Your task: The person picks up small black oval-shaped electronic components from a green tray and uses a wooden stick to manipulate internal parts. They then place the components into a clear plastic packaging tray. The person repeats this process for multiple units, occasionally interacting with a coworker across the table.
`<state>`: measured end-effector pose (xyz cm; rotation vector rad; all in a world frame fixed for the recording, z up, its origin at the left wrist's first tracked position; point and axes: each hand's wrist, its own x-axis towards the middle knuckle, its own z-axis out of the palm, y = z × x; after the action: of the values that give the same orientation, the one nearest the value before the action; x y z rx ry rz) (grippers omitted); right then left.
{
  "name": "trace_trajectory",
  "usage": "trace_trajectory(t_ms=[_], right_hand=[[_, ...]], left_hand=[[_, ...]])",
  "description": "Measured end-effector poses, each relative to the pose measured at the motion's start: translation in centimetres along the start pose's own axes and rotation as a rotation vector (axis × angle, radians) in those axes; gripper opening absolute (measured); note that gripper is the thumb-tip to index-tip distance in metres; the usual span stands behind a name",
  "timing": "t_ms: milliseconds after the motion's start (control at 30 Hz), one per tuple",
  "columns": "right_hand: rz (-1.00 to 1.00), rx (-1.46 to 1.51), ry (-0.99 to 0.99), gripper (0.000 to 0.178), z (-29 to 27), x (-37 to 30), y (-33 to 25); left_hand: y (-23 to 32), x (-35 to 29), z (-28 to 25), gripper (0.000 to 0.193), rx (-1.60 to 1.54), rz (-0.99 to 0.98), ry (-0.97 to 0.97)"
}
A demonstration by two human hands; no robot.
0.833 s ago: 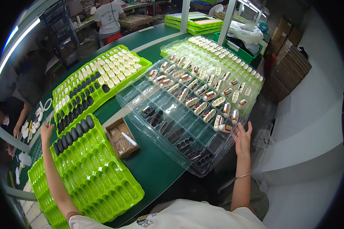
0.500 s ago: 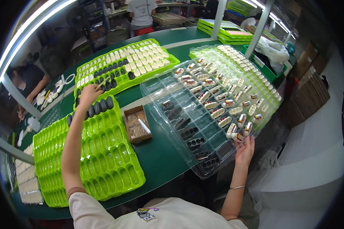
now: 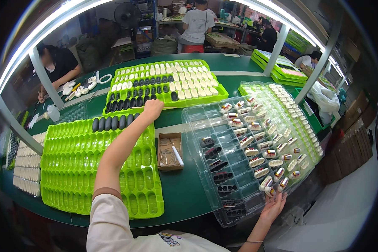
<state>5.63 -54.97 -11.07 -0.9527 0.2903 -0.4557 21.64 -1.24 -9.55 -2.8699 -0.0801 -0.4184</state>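
Note:
My left hand (image 3: 153, 110) is closed at the near edge of the far green tray (image 3: 113, 112), fingers pinched on a thin pale stick (image 3: 170, 108). That tray holds rows of cream oval shells (image 3: 192, 84) and black oval shells (image 3: 139, 102). To the right, my right hand (image 3: 274, 206) grips the near rim of a clear plastic tray (image 3: 222, 215), its fingertips partly hidden by the rim. Cream pieces with metallic, red-marked cylinders (image 3: 283, 184) fill the tray's right side, and black pieces (image 3: 226, 188) lie down its left.
A nearer green tray (image 3: 103, 180) has black ovals along its far row. A cardboard box (image 3: 169, 157) with thin sticks and a white tube stands between the trays. Metal posts (image 3: 274, 50) rise from the table. One co-worker (image 3: 56, 67) sits at the left; others are behind.
My left hand has moved rightward along the near edge of the far green tray. The view has swung, so the scene sits further right. My right hand stays at the clear tray's rim.

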Motion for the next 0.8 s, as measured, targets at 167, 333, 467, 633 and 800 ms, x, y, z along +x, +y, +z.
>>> trace_trajectory(t_ms=[167,333,467,633,800], right_hand=[[-0.003,-0.037,0.018,0.054,0.6,-0.3,0.0],[-0.008,-0.075,0.001,0.055,-0.4,0.2,0.4],[-0.003,-0.097,0.002,0.052,-0.9,0.5,0.9],[0.010,-0.115,-0.011,0.048,-1.4,0.8,1.0],[0.016,-0.119,-0.022,0.046,-0.9,0.6,0.9]], left_hand=[[-0.3,0.0,0.7,0.003,-0.062,-0.025,0.114],[-0.2,0.8,1.2,0.006,-0.060,-0.033,0.153],[-0.2,1.1,1.0,0.004,-0.034,-0.065,0.033],[0.1,0.8,1.5,0.006,-0.055,-0.065,0.087],[0.0,0.8,2.2,0.006,-0.073,-0.086,0.114]])
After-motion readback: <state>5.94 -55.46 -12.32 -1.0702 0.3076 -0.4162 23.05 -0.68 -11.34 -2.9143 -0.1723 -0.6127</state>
